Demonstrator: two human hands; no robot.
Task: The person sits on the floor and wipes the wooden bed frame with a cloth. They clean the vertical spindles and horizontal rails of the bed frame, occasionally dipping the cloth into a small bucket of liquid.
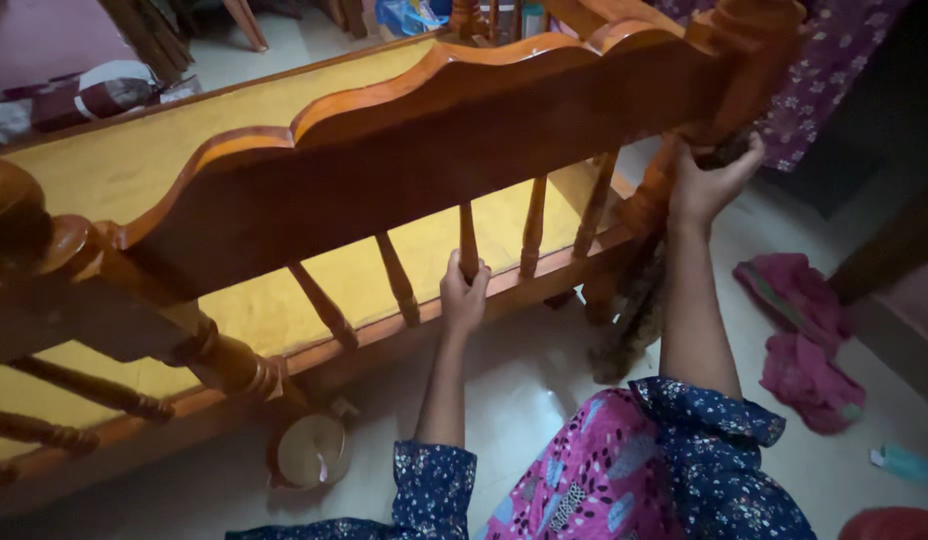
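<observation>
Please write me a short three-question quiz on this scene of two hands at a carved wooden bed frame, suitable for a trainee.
1. True or false: the left hand grips a turned wooden spindle of the orange-brown wooden bed frame.
2. Where is the right hand? A) on the floor B) up at the frame's corner post C) on the yellow mattress
3. Fill in: on the pale tiled floor, right of the right arm, lies a crumpled ____ cloth.

Key: 1 true; 2 B; 3 pink.
</observation>
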